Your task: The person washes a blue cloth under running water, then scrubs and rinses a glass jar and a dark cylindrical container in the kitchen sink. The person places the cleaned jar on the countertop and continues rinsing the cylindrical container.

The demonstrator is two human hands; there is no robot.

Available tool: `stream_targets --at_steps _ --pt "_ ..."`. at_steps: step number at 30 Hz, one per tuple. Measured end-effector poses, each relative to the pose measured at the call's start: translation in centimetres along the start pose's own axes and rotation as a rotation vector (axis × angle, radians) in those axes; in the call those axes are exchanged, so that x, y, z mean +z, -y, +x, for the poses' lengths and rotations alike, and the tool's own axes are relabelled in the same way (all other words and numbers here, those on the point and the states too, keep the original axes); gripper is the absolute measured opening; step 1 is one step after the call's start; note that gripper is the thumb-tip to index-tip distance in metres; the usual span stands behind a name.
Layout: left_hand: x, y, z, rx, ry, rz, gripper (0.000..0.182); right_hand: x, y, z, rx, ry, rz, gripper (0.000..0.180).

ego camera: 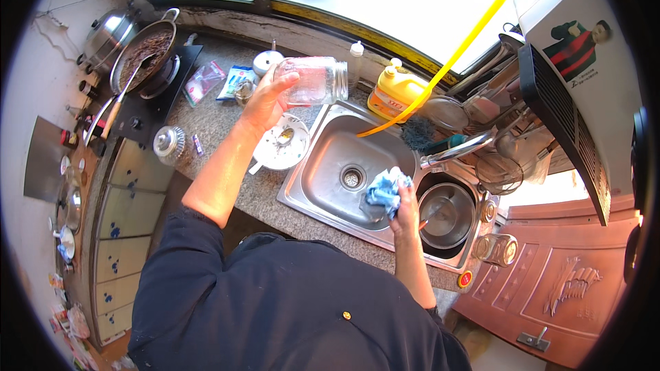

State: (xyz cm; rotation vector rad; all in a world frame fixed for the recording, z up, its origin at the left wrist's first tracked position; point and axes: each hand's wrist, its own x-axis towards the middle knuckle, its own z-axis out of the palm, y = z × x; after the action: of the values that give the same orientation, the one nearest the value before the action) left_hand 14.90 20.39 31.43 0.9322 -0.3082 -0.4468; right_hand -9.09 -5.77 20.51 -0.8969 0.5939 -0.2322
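My left hand (268, 98) grips a clear glass jar (312, 81) by its base end. The jar lies on its side in the air, its threaded mouth pointing right, above the counter and the sink's back left corner. In my right hand (406, 208) is a crumpled blue and white cloth (388, 190), held over the right part of the steel sink basin (330, 180). Below my left hand, a white bowl (281, 152) with bits of food and a spoon-like handle stands on the granite counter.
A metal pot (447, 216) sits in the smaller basin, beside the faucet (459, 149). Glass jars (495, 250) stand at the sink's right end. A yellow hose (464, 44) reaches into the sink past a yellow jug (394, 90). A filled wok (147, 56) rests on the stove.
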Motion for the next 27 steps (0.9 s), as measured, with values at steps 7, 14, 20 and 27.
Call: stream_targets --at_steps 7,14,20,27 --pt "3.2 1.0 -7.2 -0.118 -0.088 -0.137 0.05 1.7 4.5 0.7 -0.038 0.191 0.175 0.033" --pt "10.0 2.6 -11.7 -0.067 -0.188 0.086 0.051 7.3 7.3 -5.3 -0.802 0.465 -0.249 0.034" --pt "14.5 2.3 -14.6 0.121 -0.109 0.591 0.064 10.2 8.6 -6.6 -0.808 0.523 -0.845 0.028" --pt "15.1 0.4 -17.2 0.086 0.037 0.092 0.062 9.3 8.6 -5.2 0.316 0.6 0.134 0.037"
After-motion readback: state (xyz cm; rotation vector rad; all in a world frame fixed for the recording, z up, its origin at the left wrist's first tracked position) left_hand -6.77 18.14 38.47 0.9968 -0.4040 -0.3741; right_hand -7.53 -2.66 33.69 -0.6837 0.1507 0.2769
